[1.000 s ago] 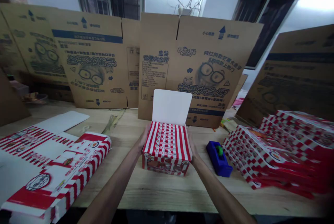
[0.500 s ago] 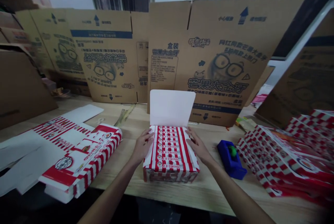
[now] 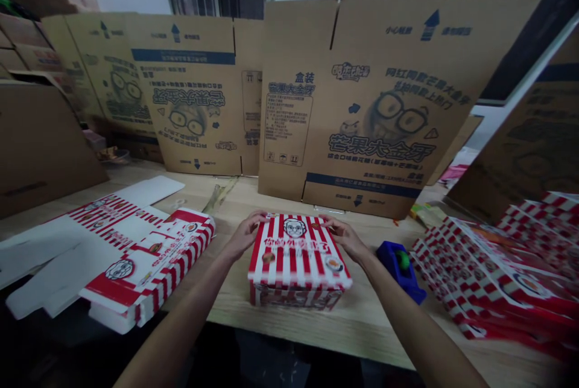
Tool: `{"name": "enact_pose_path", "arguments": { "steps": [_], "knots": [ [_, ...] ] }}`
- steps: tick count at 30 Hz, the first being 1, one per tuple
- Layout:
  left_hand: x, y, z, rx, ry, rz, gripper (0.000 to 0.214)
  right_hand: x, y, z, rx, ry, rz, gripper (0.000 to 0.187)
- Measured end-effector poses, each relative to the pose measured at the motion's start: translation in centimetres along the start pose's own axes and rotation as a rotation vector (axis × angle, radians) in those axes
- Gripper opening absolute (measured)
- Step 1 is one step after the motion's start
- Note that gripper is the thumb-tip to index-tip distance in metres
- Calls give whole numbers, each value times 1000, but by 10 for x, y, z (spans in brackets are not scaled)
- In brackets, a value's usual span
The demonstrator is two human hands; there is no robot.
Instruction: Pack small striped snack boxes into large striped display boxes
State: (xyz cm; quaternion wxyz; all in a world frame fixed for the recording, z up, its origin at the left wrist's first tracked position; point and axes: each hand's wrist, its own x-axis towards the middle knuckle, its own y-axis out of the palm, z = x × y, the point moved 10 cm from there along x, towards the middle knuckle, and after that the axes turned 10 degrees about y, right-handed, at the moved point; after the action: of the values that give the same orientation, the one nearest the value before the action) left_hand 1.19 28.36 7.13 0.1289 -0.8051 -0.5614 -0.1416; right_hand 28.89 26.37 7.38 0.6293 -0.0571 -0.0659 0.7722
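A red-and-white striped carton sits in front of me, its printed lid folded down over the top; the lid's front edge is smeared by motion. My left hand is at its far left corner, fingers bent against the edge. At the far right corner, my right hand holds the box in the same way. The fingertips are partly hidden behind the lid. What was inside the carton is covered now.
Flattened striped cartons lie in a stack on the left. A blue tape dispenser with green tape stands to the right, beside piled checkered boxes. Large brown cardboard boxes stand along the back of the wooden table.
The carton's white upright lid has come down toward me and covers the rows of packets. Both hands have moved slightly farther back along the box.
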Motion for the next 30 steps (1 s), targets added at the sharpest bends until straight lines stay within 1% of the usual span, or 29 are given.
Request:
{"name": "enact_pose_path", "arguments": {
  "steps": [1, 3, 5, 6, 7, 9, 10, 12, 14, 15, 16, 18, 20, 22, 26, 30],
  "knots": [
    [0, -3, 0, 13, -21, 19, 44, -1, -2, -3, -30, 18, 12, 43],
    [0, -10, -3, 25, -56, 47, 34, -4, -6, -3, -104, 20, 37, 48],
    [-1, -11, -10, 96, -92, 83, 35, -9, -5, 0, -222, 10, 64, 55],
    [-3, -9, -15, 190, -95, 116, 39, -13, -3, 0, -298, 17, 71, 59],
    [-6, -3, -21, 323, -85, 159, 47, -17, 1, 0, -380, 27, 70, 63],
    [-17, 15, -35, 643, -27, 261, 61, -28, 10, 5, -533, 17, 37, 68],
    [-25, 26, -41, 778, 8, 311, 61, -36, 16, 11, -590, -21, 13, 66],
    [-45, 47, -46, 904, 48, 400, 51, -57, 33, 26, -656, -113, 16, 53],
    [-65, 62, -47, 906, 59, 488, 51, -78, 53, 34, -683, -157, 104, 48],
    [-73, 67, -49, 895, 68, 520, 57, -87, 62, 35, -687, -151, 162, 50],
    [-80, 69, -50, 890, 78, 546, 65, -94, 69, 34, -688, -134, 213, 56],
    [-87, 70, -53, 917, 87, 582, 78, -103, 74, 30, -690, -100, 251, 74],
    [-89, 70, -53, 961, 73, 607, 80, -105, 75, 24, -699, -77, 246, 82],
    [-88, 71, -53, 986, 79, 604, 77, -105, 75, 19, -714, -101, 222, 82],
    [-88, 73, -55, 1052, 170, 539, 63, -106, 78, 20, -790, -207, 143, 71],
    [-90, 71, -50, 1095, 193, 554, 62, -110, 79, 20, -925, -198, 75, 65]
  ]
}}
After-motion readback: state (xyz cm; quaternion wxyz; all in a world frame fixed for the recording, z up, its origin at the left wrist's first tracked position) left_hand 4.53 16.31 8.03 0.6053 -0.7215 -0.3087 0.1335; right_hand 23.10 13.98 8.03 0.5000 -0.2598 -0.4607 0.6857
